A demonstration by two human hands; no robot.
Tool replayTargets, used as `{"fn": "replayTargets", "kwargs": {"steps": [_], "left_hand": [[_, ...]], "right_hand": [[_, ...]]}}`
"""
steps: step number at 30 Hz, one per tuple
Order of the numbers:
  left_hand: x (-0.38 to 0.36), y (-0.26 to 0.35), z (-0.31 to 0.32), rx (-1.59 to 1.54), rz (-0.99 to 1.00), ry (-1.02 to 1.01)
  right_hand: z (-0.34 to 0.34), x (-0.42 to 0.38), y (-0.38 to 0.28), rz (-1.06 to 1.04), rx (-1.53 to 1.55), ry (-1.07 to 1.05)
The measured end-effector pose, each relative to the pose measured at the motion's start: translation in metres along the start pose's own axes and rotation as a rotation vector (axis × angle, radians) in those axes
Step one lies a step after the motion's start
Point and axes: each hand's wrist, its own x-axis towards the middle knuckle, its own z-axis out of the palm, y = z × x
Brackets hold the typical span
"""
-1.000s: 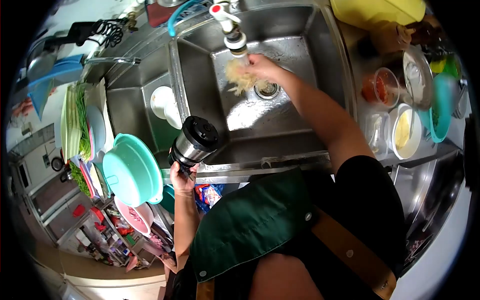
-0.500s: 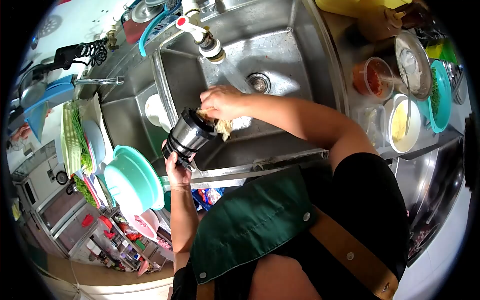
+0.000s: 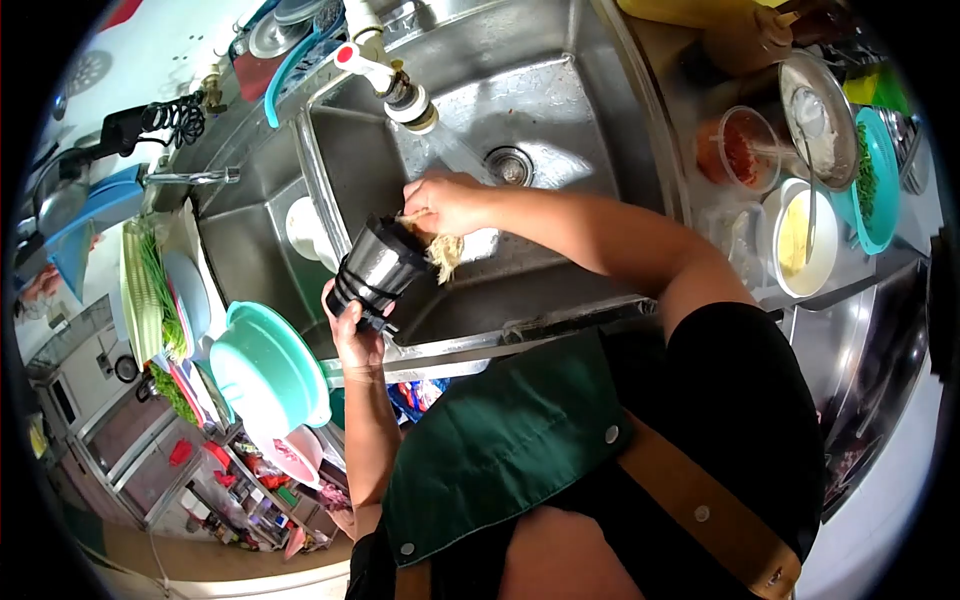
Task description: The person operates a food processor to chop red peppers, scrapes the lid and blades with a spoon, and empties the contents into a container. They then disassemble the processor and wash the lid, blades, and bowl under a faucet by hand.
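Note:
A black and silver cylindrical container (image 3: 380, 265) is tilted over the near left part of the metal sink (image 3: 470, 300). My left hand (image 3: 352, 330) is wrapped round its lower end. At its open rim, my right hand (image 3: 440, 203) grips a crumpled, yellowish cloth (image 3: 446, 256), part of which hangs down beside the container. The fingertips are partly hidden behind the cloth. Beyond my right hand, water runs from the white tap with a red mark (image 3: 375, 68) into the sink, near the drain (image 3: 509, 166).
A second basin on the left holds a white dish (image 3: 308, 230). Turquoise basins (image 3: 265, 365) stand at the lower left, near green vegetables (image 3: 165, 290). On the right counter are a tub of red sauce (image 3: 745, 150), a white bowl (image 3: 800, 240) and a metal pot (image 3: 825, 120).
The view has shifted slightly. My right hand and the cloth have moved a little at the container's rim, while my left hand keeps its hold.

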Motion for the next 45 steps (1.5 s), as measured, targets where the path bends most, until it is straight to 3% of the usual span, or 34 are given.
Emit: {"fn": "replayTargets", "kwargs": {"steps": [4,6,8,10,11,13,14,16,18,20,22,24,25,27,28,30,34,36,40,42,44,45], "left_hand": [[-0.002,0.002,0.002,0.048,-0.036,-0.085],[-0.003,0.001,0.01,0.049,-0.024,-0.013],[0.006,0.004,0.002,-0.039,-0.05,-0.021],[0.003,0.006,0.0,-0.058,-0.081,-0.044],[-0.001,0.005,0.003,-0.021,-0.078,-0.053],[-0.007,0.008,0.018,0.023,-0.046,-0.046],[-0.004,0.007,0.014,0.024,-0.044,-0.049],[0.001,0.005,0.006,0.289,0.172,-0.173],[-0.001,0.008,0.009,0.456,0.242,-0.129],[0.003,0.012,0.011,0.357,0.196,-0.154],[0.007,0.005,-0.007,0.268,0.118,-0.185],[-0.002,0.006,-0.01,0.087,0.022,-0.178],[-0.003,0.003,-0.02,-0.035,-0.029,-0.177],[0.003,-0.014,-0.07,-0.277,-0.158,-0.201],[0.001,-0.015,-0.078,-0.339,-0.17,-0.226],[0.0,-0.012,-0.078,-0.404,-0.166,-0.282],[0.0,-0.009,-0.078,-0.43,-0.169,-0.299],[0.001,-0.01,-0.077,-0.398,-0.127,-0.267],[0.003,-0.011,-0.085,-0.319,-0.147,-0.243],[0.002,-0.007,-0.073,-0.311,-0.155,-0.21],[-0.003,0.006,-0.038,-0.087,-0.045,-0.173],[-0.004,0.011,-0.019,-0.064,-0.011,-0.147]], "right_hand": [[-0.002,-0.008,-0.004,-0.027,-0.053,-0.013],[-0.003,0.0,-0.003,0.116,-0.016,0.029],[-0.003,-0.007,-0.01,-0.014,-0.073,0.058],[0.001,-0.007,0.003,-0.34,-0.191,0.094],[0.003,-0.008,0.003,-0.338,-0.189,0.092],[0.005,-0.007,-0.001,0.032,-0.016,0.166],[0.005,-0.001,0.004,0.031,-0.017,0.169],[0.006,0.011,0.017,0.601,0.509,-0.158],[0.01,0.012,0.021,0.712,0.643,-0.043],[0.021,0.03,0.066,0.786,0.939,0.252],[-0.01,0.049,0.072,0.821,0.846,0.481],[-0.026,0.05,0.083,0.54,0.519,0.554],[-0.031,0.048,0.089,0.542,0.528,0.556],[-0.039,0.045,0.097,0.409,0.018,0.302],[-0.042,0.039,0.089,0.406,0.021,0.3],[-0.043,0.022,0.06,0.462,-0.035,-0.048],[-0.009,0.004,0.062,-0.082,-0.181,0.064],[-0.011,-0.004,0.024,-0.145,-0.207,0.065],[-0.009,-0.002,-0.023,-0.497,-0.234,0.112],[-0.013,0.002,-0.037,-0.525,-0.373,0.103],[-0.012,0.007,-0.043,-0.271,-0.441,-0.037],[-0.004,0.009,-0.033,-0.216,-0.329,0.068]]}}
